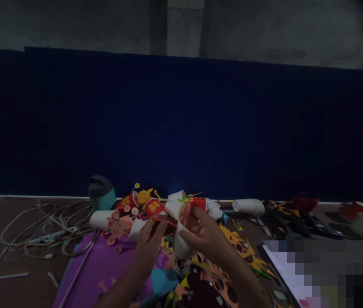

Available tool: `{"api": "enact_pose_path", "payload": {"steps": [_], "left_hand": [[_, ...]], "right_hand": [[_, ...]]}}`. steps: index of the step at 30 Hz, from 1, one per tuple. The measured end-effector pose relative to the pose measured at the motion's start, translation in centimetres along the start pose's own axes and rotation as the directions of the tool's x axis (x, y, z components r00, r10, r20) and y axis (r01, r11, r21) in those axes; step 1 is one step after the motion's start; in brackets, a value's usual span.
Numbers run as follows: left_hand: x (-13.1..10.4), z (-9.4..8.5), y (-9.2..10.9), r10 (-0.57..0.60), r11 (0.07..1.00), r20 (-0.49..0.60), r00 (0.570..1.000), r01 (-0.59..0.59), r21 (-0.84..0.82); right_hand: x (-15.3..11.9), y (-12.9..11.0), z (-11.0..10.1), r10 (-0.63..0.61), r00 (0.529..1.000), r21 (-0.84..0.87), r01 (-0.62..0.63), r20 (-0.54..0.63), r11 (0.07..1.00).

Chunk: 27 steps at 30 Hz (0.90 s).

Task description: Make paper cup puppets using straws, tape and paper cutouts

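Observation:
A white paper cup (182,244) is upright near the middle, with my right hand (202,231) wrapped round its upper part. Just left of the cup, my left hand (156,234) pinches a thin orange-red strip (168,222) that reaches towards the cup's rim. Reddish material shows at the cup's mouth, partly covered by my right fingers. Left of my left hand lies an orange paper animal face (119,229) beside another white cup (104,218). Red cups with yellow print (155,208) lie behind my hands.
Tangled white cables (49,226) and a teal container with a dark top (102,193) are at left. Purple sheets (104,269) and cut-out paper scraps (239,244) cover the front. White cups (248,207) lie at right, near dark tools (319,225). A blue partition (181,128) stands behind.

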<state>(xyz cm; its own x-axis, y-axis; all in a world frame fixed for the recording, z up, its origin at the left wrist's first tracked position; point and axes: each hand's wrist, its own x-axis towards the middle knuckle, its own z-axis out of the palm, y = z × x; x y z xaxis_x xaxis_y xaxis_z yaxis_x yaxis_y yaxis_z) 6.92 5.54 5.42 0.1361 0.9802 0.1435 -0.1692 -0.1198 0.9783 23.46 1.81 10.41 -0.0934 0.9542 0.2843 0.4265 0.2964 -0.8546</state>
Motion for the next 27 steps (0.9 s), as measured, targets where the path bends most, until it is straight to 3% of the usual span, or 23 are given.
{"api": "enact_pose_path", "payload": {"steps": [3, 6, 8, 10, 13, 18, 23, 27], "left_hand": [[-0.1, 0.3, -0.3, -0.050, 0.994, -0.031, 0.998, 0.047, -0.097], [-0.3, 0.4, -0.8, -0.005, 0.979, 0.221, 0.975, 0.050, -0.196], [-0.4, 0.4, -1.3, 0.026, 0.988, 0.391, 0.920, 0.036, -0.151], [-0.6, 0.3, -1.6, 0.000, 0.999, 0.451, 0.893, 0.020, -0.039], [-0.7, 0.4, -2.0, -0.054, 0.998, 0.448, 0.892, 0.035, 0.052], [-0.4, 0.6, -2.6, -0.034, 0.988, 0.477, 0.878, 0.100, -0.114], [0.3, 0.2, -3.0, -0.082, 0.971, 0.291, 0.953, 0.142, -0.192], [0.5, 0.0, -3.3, -0.080, 0.936, 0.152, 0.985, 0.127, -0.329]], "right_hand": [[0.0, -0.4, -0.1, 0.005, 1.000, -0.036, -0.005, 0.013, 0.999], [0.2, 0.1, 0.3, 0.022, 1.000, -0.028, -0.022, 0.010, 0.999], [0.4, 0.7, 0.5, 0.012, 1.000, -0.020, -0.012, -0.017, 1.000], [0.5, 1.2, 0.6, -0.019, 0.999, 0.022, 0.020, -0.035, 1.000], [0.8, 1.6, 0.6, -0.019, 0.995, 0.095, 0.029, -0.098, 0.995], [1.2, 2.1, 0.7, 0.025, 0.976, 0.103, -0.002, -0.217, 0.995], [1.4, 3.0, -0.2, 0.130, 0.987, 0.245, -0.104, -0.091, 0.964], [1.6, 3.5, -0.8, 0.146, 0.988, 0.151, -0.153, 0.056, 0.977]]}}
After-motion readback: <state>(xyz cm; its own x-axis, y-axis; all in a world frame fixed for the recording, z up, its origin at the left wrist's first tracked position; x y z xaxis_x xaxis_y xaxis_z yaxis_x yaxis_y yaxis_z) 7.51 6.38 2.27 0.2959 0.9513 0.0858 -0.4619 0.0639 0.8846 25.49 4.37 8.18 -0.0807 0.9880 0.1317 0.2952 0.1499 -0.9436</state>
